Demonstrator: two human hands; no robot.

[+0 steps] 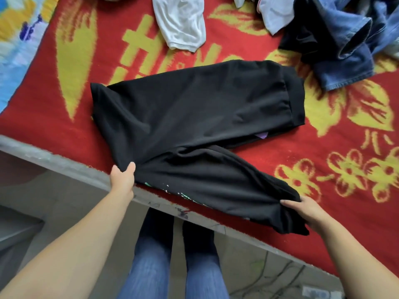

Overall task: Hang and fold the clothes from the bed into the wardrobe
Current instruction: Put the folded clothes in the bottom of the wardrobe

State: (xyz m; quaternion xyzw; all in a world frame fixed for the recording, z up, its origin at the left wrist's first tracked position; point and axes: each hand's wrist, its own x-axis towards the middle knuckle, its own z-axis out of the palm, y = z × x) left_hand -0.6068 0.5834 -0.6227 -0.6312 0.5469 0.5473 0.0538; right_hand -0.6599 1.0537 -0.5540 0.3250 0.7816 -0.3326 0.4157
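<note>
- A black garment is laid partly folded on the red blanket with yellow patterns that covers the bed, close to the bed's near edge.
- The garment's near-left edge is pinched by the left hand, with the thumb on top of the cloth and the fingers hidden beneath it.
- The garment's near-right corner is gripped by the right hand, fingers laid over the bunched fabric, which hangs just past the bed edge.
- A print in green and white is seen along the garment's near fold, beside the left hand; it cannot be read.
- A small purple patch shows at the garment's lower right fold; no writing can be made out on it.
- Large yellow characters are woven into the blanket beyond the garment; they are partly covered and cannot be read with certainty.
- A white garment is laid at the far side of the bed.
- Blue jeans are piled with dark clothing at the far right, well apart from the hands.
- A pale garment is lying between the white one and the jeans.
</note>
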